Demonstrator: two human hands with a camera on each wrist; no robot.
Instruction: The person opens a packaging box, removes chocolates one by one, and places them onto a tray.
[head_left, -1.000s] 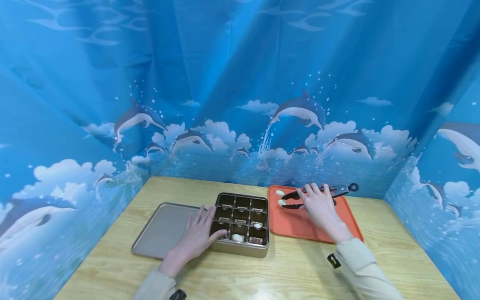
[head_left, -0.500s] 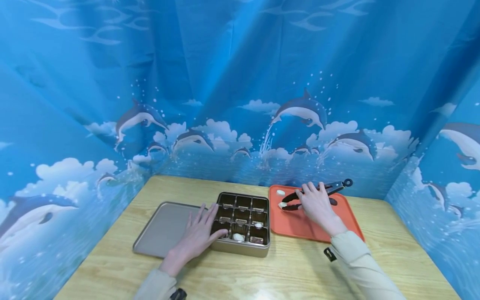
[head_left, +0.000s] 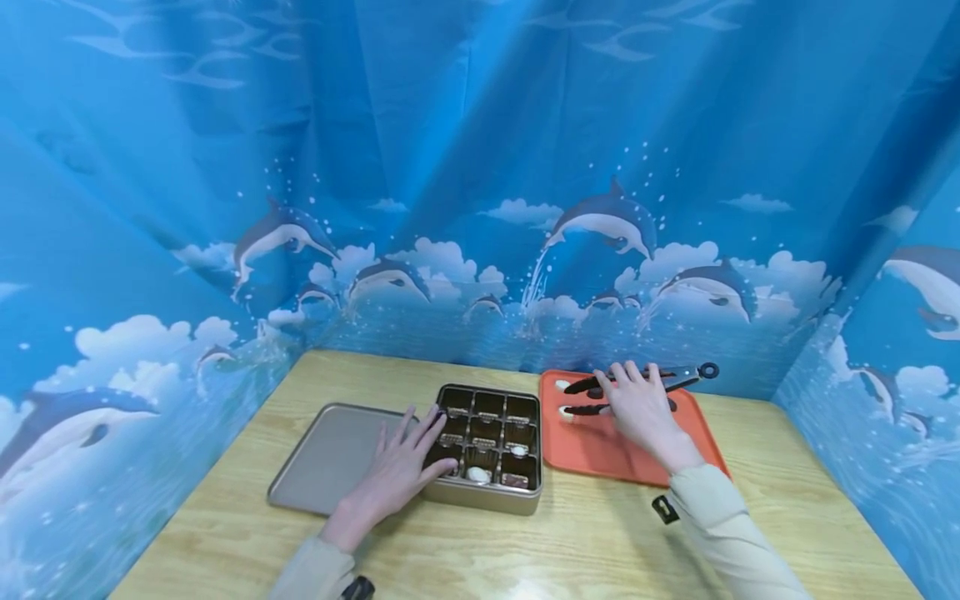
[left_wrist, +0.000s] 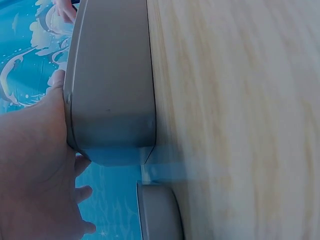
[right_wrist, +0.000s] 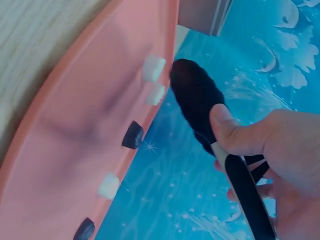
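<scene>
In the head view, the left hand (head_left: 401, 468) spreads its fingers over the nine-compartment box (head_left: 480, 497), metal lid (head_left: 337, 458) beside them; the right hand (head_left: 643, 414) grips tongs (head_left: 681, 377) above the orange tray (head_left: 607, 462). Left wrist: thumb at the box's rim. Right wrist: white pieces (right_wrist: 154, 69) and dark pieces (right_wrist: 133, 135) beyond the thumb.

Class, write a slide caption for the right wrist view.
Right hand holds tongs over a red tray with white pieces and dark pieces.

box (head_left: 480, 498) between lid (head_left: 333, 458) and tray (head_left: 600, 452)
</scene>
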